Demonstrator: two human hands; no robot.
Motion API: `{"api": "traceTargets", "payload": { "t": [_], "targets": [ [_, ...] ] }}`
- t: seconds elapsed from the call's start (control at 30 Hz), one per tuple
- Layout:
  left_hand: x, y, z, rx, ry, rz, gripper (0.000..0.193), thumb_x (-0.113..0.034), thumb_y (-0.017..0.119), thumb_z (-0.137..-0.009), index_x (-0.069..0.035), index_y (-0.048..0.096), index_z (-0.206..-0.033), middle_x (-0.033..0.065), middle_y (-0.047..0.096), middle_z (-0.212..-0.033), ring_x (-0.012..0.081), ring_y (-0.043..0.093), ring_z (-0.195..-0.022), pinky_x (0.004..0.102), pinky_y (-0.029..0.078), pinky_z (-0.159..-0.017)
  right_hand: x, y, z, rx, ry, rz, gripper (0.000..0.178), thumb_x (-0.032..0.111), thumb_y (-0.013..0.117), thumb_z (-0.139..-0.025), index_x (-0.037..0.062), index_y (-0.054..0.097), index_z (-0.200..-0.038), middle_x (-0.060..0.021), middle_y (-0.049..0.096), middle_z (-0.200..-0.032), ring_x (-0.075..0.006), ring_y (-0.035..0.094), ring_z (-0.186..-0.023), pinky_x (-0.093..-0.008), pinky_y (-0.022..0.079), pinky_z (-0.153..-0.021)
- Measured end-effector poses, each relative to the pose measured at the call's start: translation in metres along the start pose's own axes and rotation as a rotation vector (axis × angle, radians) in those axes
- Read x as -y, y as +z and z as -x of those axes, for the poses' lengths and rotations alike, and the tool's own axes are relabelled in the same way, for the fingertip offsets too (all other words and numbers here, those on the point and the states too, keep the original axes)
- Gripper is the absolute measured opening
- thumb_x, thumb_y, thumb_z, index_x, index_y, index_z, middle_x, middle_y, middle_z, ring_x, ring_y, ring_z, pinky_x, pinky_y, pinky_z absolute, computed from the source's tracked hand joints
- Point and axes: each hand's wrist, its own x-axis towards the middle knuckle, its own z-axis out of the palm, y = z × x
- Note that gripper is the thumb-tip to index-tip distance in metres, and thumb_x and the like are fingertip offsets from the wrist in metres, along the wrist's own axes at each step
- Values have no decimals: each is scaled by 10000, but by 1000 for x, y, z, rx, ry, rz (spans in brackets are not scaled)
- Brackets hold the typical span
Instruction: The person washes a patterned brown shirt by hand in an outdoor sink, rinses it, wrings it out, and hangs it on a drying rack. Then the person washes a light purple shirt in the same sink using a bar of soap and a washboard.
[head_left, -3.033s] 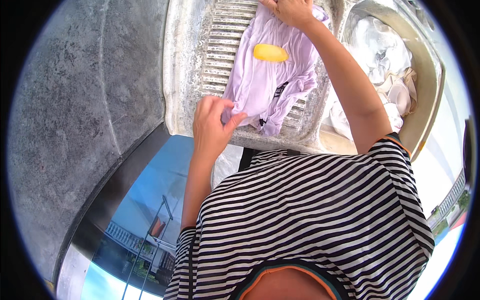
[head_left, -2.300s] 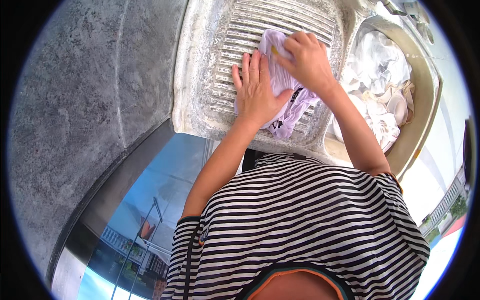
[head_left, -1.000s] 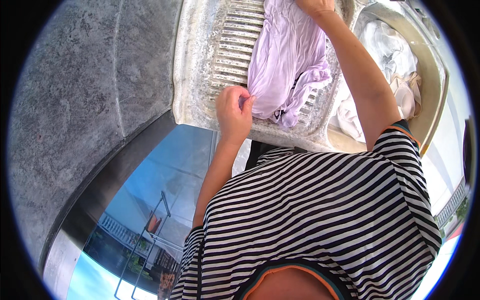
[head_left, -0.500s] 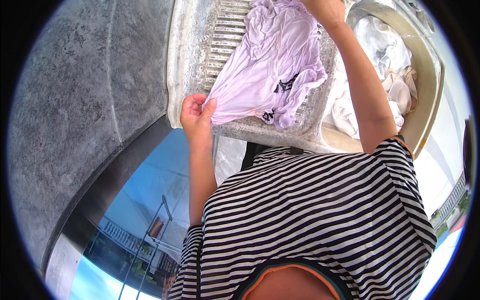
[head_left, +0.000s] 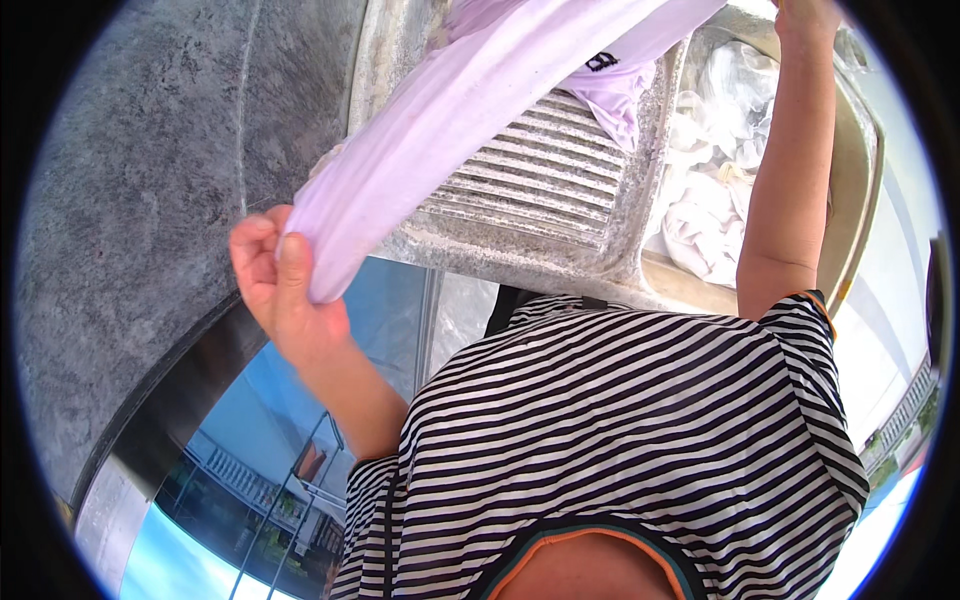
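A wet lilac garment (head_left: pixel 470 95) is stretched taut above a ribbed stone washboard basin (head_left: pixel 530 190). My left hand (head_left: pixel 285 290) grips its lower end, out past the basin's near left corner. At the top right edge of the picture my right hand (head_left: pixel 805 14) is raised and holds the garment's other end; its fingers are partly cut off by the frame. A small dark printed patch (head_left: pixel 601 61) shows on the cloth near the top.
A beige tub (head_left: pixel 862 190) with white laundry (head_left: pixel 705 215) stands to the right of the basin. A grey concrete surface (head_left: pixel 150 180) lies to the left. My striped shirt (head_left: pixel 620 440) fills the lower middle.
The garment lay spread on the washboard; both hands have since pulled it up and apart into a tight band. My left hand moved down and left, my right hand up and right.
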Motion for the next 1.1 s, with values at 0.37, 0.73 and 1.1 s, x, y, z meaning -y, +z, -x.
{"api": "traceTargets", "payload": {
  "t": [0.37, 0.73, 1.1],
  "targets": [
    [145, 13, 76, 505, -72, -1066, 215, -148, 779, -811, -83, 697, -999, 66, 619, -827, 224, 633, -693, 350, 516, -627, -79, 100, 300, 810, -955, 345, 327, 407, 669, -884, 130, 553, -754, -31, 557, -642, -196, 563, -612, -390, 487, -647],
    [149, 24, 85, 488, 17, -1138, 137, -184, 777, -801, -148, 710, -915, 26, 646, -832, 236, 660, -658, 359, 507, -573, -97, 135, 212, 600, -510, 780, 288, 227, 639, -900, 63, 606, -665, -100, 594, -519, -259, 576, -420, -397, 488, -463],
    [148, 22, 82, 524, 14, -1063, 144, -174, 777, -788, -133, 690, -895, 26, 638, -800, 241, 661, -656, 361, 508, -564, -128, 156, 127, 460, -790, 854, 218, 202, 536, -899, -2, 601, -855, -259, 649, -822, -424, 615, -750, -546, 464, -702]
  ]
}}
